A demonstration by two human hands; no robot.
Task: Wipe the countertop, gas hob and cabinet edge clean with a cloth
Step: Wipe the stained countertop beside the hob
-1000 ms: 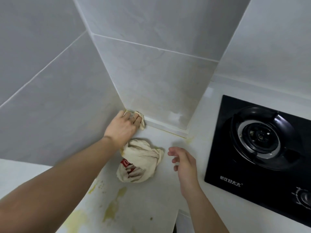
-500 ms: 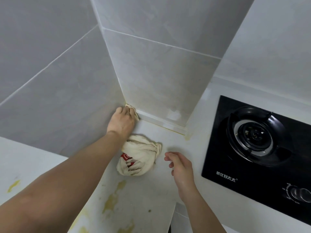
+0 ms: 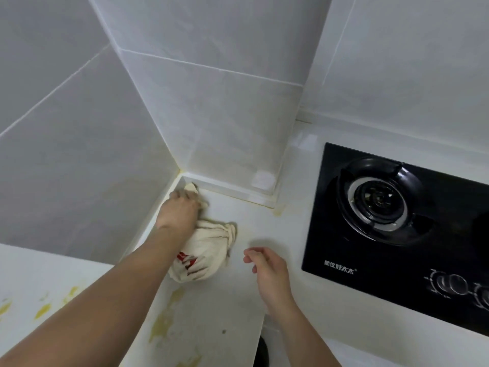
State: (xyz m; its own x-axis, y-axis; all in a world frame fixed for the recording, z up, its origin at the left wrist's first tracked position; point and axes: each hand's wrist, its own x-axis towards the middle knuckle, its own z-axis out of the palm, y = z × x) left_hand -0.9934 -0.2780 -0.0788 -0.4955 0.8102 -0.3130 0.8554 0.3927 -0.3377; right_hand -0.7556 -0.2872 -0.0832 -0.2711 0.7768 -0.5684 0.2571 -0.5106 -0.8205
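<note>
My left hand [image 3: 177,212] grips one end of a cream cloth [image 3: 205,250] with red print and presses it into the back corner of the white countertop [image 3: 259,229], where the tiled walls meet. The bunched rest of the cloth trails on the counter behind that hand. My right hand [image 3: 266,266] hovers just right of the cloth, fingers loosely curled, holding nothing. The black glass gas hob [image 3: 330,207] with a round burner [image 3: 378,198] lies to the right.
Yellow stains [image 3: 164,323] mark the counter near its front edge, and more [image 3: 43,309] dot the white surface at the lower left. Hob knobs [image 3: 453,283] sit at the right front. Grey tiled walls [image 3: 225,115] enclose the corner.
My left hand has slid a little back from the corner with the cloth end. The view has shifted, so the hands and hob sit lower. My right hand stays beside the cloth.
</note>
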